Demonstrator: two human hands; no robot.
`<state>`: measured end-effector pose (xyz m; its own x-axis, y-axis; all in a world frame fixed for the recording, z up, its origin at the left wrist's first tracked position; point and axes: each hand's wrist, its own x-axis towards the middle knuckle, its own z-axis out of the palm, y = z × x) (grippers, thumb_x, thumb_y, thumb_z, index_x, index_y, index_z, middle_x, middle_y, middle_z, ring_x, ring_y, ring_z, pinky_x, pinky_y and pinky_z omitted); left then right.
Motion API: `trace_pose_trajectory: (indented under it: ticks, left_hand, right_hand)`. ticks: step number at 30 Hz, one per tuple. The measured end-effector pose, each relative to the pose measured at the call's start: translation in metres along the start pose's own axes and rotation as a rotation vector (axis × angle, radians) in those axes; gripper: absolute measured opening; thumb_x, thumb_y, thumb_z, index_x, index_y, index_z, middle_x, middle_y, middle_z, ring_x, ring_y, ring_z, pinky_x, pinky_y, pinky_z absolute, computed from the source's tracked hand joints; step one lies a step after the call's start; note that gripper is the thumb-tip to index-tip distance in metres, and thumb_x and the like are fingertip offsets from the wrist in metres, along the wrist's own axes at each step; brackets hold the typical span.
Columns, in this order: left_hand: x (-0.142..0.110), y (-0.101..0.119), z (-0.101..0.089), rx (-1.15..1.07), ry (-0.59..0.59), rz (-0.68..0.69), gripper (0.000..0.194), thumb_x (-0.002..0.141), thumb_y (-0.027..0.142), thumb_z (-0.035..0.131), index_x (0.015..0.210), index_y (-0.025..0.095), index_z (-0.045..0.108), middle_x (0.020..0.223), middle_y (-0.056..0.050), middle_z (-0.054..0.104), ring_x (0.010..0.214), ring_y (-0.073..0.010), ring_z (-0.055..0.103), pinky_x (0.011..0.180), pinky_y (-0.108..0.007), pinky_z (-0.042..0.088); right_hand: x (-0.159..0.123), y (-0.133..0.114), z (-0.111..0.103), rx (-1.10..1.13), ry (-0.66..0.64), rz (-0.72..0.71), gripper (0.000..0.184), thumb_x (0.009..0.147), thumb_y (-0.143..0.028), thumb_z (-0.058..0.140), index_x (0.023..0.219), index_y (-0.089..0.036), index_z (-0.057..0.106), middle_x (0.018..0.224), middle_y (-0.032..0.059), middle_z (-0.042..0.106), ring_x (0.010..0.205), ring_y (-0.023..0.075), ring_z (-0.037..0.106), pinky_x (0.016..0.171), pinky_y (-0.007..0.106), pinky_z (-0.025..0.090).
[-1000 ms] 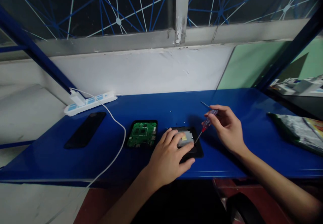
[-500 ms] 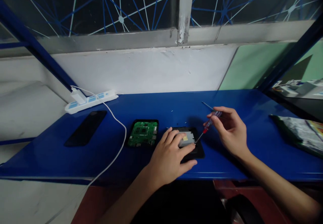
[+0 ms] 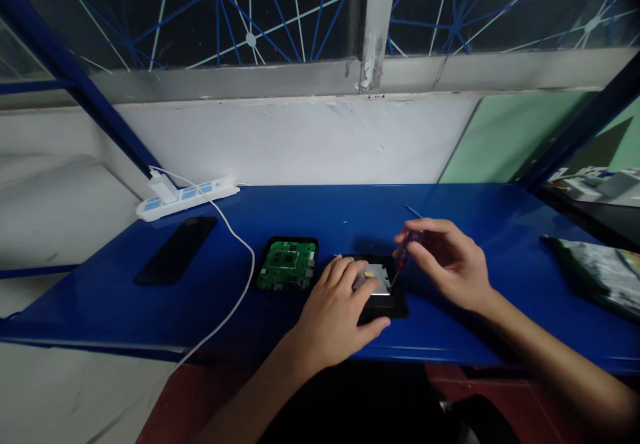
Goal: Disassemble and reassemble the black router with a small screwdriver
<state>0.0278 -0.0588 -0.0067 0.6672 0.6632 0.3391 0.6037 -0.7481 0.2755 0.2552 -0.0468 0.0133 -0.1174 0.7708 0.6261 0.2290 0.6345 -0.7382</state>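
Note:
A black square device case (image 3: pixel 393 307) with a grey metal plate (image 3: pixel 376 277) inside lies near the front edge of the blue table (image 3: pixel 320 217). My left hand (image 3: pixel 334 316) rests on the case, fingers spread over its left half and thumb along its front. My right hand (image 3: pixel 449 262) pinches a small screwdriver with a red handle (image 3: pixel 406 252); its tip touches the right edge of the metal plate. To the left of the case sits a second black tray holding a green circuit board (image 3: pixel 288 265).
A dark phone (image 3: pixel 176 249) lies at the left of the table. A white power strip (image 3: pixel 187 197) sits at the back left, its white cable (image 3: pixel 235 304) running over the front edge. A crumpled plastic bag (image 3: pixel 595 271) lies at the right.
My right hand has tilted the screwdriver more upright and shifted slightly left, closer over the plate. My left hand has stayed on the case. The camera view has drifted a little.

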Motion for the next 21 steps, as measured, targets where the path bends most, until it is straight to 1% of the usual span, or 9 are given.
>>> trace_pose_trajectory:
  ticks: [3, 5, 7, 10, 13, 15, 17, 19, 21]
  left_hand:
    - [-0.0013, 0.0007, 0.0017, 0.005, -0.002, -0.104, 0.065, 0.080, 0.053, 0.074, 0.131, 0.019, 0.054, 0.146, -0.015, 0.048, 0.140, -0.0382, 0.039, 0.114, -0.059, 0.038]
    - [-0.0016, 0.0009, 0.0030, 0.005, -0.019, -0.163, 0.076, 0.077, 0.056, 0.075, 0.137, 0.018, 0.048, 0.151, -0.017, 0.043, 0.144, -0.0415, 0.034, 0.113, -0.062, 0.038]
    - [-0.0014, 0.0009, 0.0042, -0.008, -0.049, -0.201, 0.081, 0.077, 0.058, 0.074, 0.141, 0.018, 0.044, 0.154, -0.017, 0.040, 0.146, -0.0424, 0.031, 0.113, -0.062, 0.038]
    - [-0.0008, 0.0002, 0.0054, -0.031, -0.094, -0.231, 0.085, 0.077, 0.059, 0.074, 0.143, 0.017, 0.041, 0.155, -0.019, 0.038, 0.146, -0.0416, 0.031, 0.114, -0.061, 0.037]
    - [-0.0007, -0.0009, 0.0062, -0.037, -0.087, -0.232, 0.087, 0.077, 0.060, 0.074, 0.144, 0.016, 0.040, 0.155, -0.020, 0.039, 0.145, -0.0403, 0.034, 0.114, -0.059, 0.038]
    - [-0.0007, -0.0017, 0.0067, -0.037, -0.080, -0.233, 0.088, 0.077, 0.060, 0.073, 0.145, 0.016, 0.039, 0.155, -0.021, 0.039, 0.145, -0.0396, 0.035, 0.114, -0.058, 0.038]
    - [-0.0007, -0.0023, 0.0072, -0.035, -0.092, -0.238, 0.088, 0.077, 0.059, 0.073, 0.145, 0.014, 0.038, 0.155, -0.021, 0.038, 0.145, -0.0393, 0.034, 0.115, -0.058, 0.038]
    - [-0.0006, -0.0027, 0.0076, -0.032, -0.107, -0.240, 0.089, 0.078, 0.059, 0.073, 0.145, 0.013, 0.038, 0.156, -0.022, 0.037, 0.146, -0.0393, 0.033, 0.115, -0.058, 0.037]
    - [-0.0008, -0.0032, 0.0076, -0.036, -0.112, -0.238, 0.088, 0.079, 0.059, 0.072, 0.145, 0.013, 0.038, 0.156, -0.021, 0.036, 0.147, -0.0395, 0.032, 0.115, -0.059, 0.036]
  right_hand:
    - [0.0056, -0.0026, 0.0016, -0.013, -0.083, -0.036, 0.038, 0.092, -0.013, 0.061, 0.127, -0.029, 0.059, 0.102, 0.0030, 0.071, 0.074, 0.0143, 0.072, 0.065, 0.031, 0.064]
    - [0.0065, -0.0040, 0.0031, 0.023, -0.106, -0.032, 0.037, 0.094, -0.014, 0.058, 0.128, -0.029, 0.058, 0.105, 0.0039, 0.072, 0.077, 0.0150, 0.072, 0.065, 0.031, 0.064]
    - [0.0051, -0.0049, 0.0044, 0.068, -0.107, -0.010, 0.037, 0.096, -0.014, 0.055, 0.130, -0.029, 0.057, 0.111, 0.0050, 0.073, 0.080, 0.0158, 0.074, 0.066, 0.032, 0.064]
    - [0.0011, -0.0064, 0.0055, 0.116, -0.092, 0.010, 0.039, 0.098, -0.013, 0.052, 0.132, -0.030, 0.055, 0.120, 0.0067, 0.072, 0.086, 0.0173, 0.075, 0.070, 0.034, 0.064]
    - [-0.0010, -0.0084, 0.0058, 0.129, -0.077, -0.001, 0.039, 0.098, -0.012, 0.052, 0.132, -0.031, 0.057, 0.123, 0.0076, 0.070, 0.090, 0.0188, 0.075, 0.071, 0.036, 0.063]
    - [-0.0010, -0.0095, 0.0061, 0.132, -0.057, -0.017, 0.039, 0.097, -0.012, 0.054, 0.130, -0.031, 0.059, 0.120, 0.0071, 0.068, 0.089, 0.0190, 0.074, 0.068, 0.036, 0.063]
    - [-0.0007, -0.0100, 0.0066, 0.126, -0.017, -0.035, 0.037, 0.095, -0.012, 0.056, 0.126, -0.032, 0.062, 0.113, 0.0054, 0.066, 0.084, 0.0177, 0.074, 0.066, 0.035, 0.064]
    - [-0.0010, -0.0098, 0.0078, 0.106, 0.026, -0.037, 0.036, 0.095, -0.012, 0.057, 0.124, -0.032, 0.064, 0.107, 0.0040, 0.065, 0.081, 0.0165, 0.074, 0.066, 0.035, 0.064]
    - [-0.0020, -0.0091, 0.0095, 0.101, 0.044, -0.019, 0.037, 0.096, -0.013, 0.055, 0.127, -0.033, 0.063, 0.107, 0.0042, 0.066, 0.083, 0.0172, 0.074, 0.068, 0.035, 0.064]
